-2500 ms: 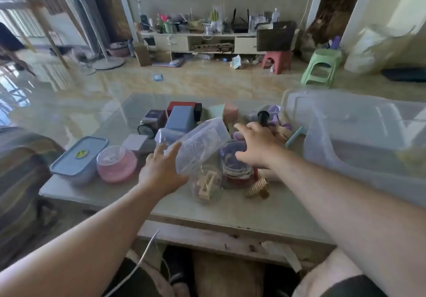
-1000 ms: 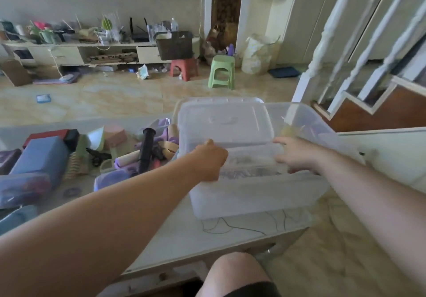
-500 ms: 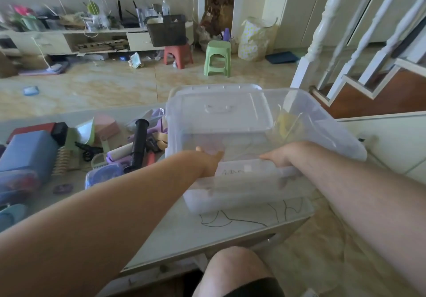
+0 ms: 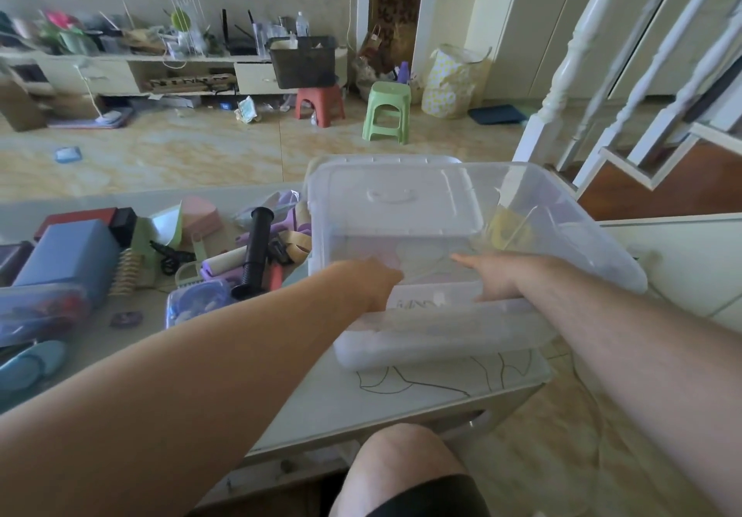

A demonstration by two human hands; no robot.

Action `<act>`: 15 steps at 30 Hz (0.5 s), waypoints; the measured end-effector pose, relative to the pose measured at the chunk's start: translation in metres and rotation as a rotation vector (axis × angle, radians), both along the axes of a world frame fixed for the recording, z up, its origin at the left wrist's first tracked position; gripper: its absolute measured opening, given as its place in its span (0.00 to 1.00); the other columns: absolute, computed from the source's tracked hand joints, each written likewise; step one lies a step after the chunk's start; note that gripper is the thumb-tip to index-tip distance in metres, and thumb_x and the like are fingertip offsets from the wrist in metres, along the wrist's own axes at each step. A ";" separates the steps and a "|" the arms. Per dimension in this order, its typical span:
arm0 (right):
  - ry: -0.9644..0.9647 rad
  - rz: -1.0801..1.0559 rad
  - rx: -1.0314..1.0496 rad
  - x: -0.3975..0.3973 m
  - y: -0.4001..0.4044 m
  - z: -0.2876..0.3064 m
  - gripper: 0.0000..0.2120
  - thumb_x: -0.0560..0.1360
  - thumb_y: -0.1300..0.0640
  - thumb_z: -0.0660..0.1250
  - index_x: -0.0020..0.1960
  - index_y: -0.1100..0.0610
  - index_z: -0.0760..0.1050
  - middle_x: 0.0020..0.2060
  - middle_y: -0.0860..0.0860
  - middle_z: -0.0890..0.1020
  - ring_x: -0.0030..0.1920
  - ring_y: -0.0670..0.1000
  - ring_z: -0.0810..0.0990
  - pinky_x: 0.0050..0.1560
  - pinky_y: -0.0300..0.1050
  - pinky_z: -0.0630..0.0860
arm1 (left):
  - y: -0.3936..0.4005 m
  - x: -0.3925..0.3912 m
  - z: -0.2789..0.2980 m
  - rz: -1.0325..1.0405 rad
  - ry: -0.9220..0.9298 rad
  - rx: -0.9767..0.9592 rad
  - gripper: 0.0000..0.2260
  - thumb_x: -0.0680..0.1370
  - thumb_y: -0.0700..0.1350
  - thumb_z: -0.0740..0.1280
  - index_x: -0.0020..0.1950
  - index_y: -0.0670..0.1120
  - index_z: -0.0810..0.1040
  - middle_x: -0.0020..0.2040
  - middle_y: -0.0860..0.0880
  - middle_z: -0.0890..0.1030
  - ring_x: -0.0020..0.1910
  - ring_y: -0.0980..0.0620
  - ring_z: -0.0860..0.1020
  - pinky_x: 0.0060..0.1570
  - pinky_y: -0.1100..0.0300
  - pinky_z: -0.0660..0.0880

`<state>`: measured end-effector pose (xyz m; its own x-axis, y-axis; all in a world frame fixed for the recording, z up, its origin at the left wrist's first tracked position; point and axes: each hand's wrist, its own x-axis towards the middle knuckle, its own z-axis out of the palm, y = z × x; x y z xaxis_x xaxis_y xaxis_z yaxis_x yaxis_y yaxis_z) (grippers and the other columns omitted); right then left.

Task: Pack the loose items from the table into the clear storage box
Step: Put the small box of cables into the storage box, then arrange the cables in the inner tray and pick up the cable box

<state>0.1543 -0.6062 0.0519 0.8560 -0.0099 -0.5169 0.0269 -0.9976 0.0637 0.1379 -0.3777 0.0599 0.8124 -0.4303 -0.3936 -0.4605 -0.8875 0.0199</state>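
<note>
1. Your left hand and right hand both reach inside the clear rectangular plastic storage box.
2. Finger positions of both hands: cannot be determined; the box wall blurs them.
3. The box sits on the pale glass-topped table's right end.
4. Loose items, including a black ribbed plastic tube, lie left of the box.

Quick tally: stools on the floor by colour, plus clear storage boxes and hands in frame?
Red stool: 1
Green stool: 1
Clear storage box: 1
Hands: 2, left hand and right hand, both inside the box
Total: 5
</note>
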 end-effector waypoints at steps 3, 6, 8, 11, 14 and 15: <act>-0.381 0.024 0.114 -0.009 0.014 0.028 0.36 0.78 0.47 0.68 0.82 0.40 0.57 0.80 0.49 0.65 0.75 0.57 0.69 0.69 0.56 0.73 | 0.017 0.000 0.020 0.009 -0.272 -0.215 0.22 0.79 0.49 0.64 0.73 0.59 0.71 0.65 0.50 0.74 0.62 0.43 0.77 0.49 0.50 0.76; -0.557 0.066 0.319 -0.020 0.056 0.051 0.31 0.79 0.49 0.67 0.80 0.44 0.63 0.76 0.50 0.71 0.73 0.55 0.71 0.69 0.53 0.72 | 0.052 -0.011 0.049 0.010 -0.438 -0.391 0.18 0.78 0.52 0.65 0.68 0.61 0.75 0.65 0.53 0.77 0.62 0.48 0.76 0.51 0.50 0.76; -0.621 0.153 0.467 -0.033 0.101 0.064 0.30 0.79 0.51 0.69 0.79 0.46 0.66 0.72 0.52 0.74 0.71 0.55 0.74 0.67 0.52 0.73 | 0.097 -0.022 0.058 0.113 -0.448 -0.502 0.18 0.78 0.51 0.67 0.68 0.59 0.76 0.67 0.52 0.76 0.65 0.49 0.74 0.59 0.48 0.76; -0.710 0.308 0.644 -0.055 0.172 0.074 0.26 0.78 0.55 0.69 0.75 0.48 0.72 0.68 0.52 0.77 0.66 0.54 0.76 0.65 0.51 0.74 | 0.184 -0.042 0.048 0.389 -0.467 -0.526 0.21 0.76 0.51 0.68 0.69 0.60 0.74 0.68 0.49 0.74 0.64 0.46 0.73 0.59 0.50 0.74; -0.702 0.448 0.717 -0.067 0.236 0.053 0.23 0.74 0.55 0.69 0.69 0.50 0.77 0.60 0.51 0.79 0.61 0.55 0.76 0.61 0.52 0.76 | 0.255 -0.071 0.016 0.606 -0.373 -0.383 0.28 0.71 0.58 0.67 0.72 0.63 0.71 0.67 0.45 0.74 0.65 0.40 0.73 0.64 0.44 0.73; -0.663 0.474 0.718 -0.069 0.255 0.039 0.24 0.72 0.53 0.69 0.69 0.50 0.77 0.60 0.52 0.79 0.61 0.56 0.76 0.62 0.53 0.76 | 0.272 -0.082 0.003 0.649 -0.301 -0.339 0.31 0.70 0.61 0.67 0.73 0.63 0.70 0.69 0.44 0.73 0.67 0.38 0.72 0.67 0.44 0.72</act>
<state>0.0858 -0.3514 0.0910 0.8040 0.5158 0.2959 0.5946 -0.7051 -0.3864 0.0563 -0.1060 0.0626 0.9928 0.1094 -0.0488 0.1190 -0.9483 0.2942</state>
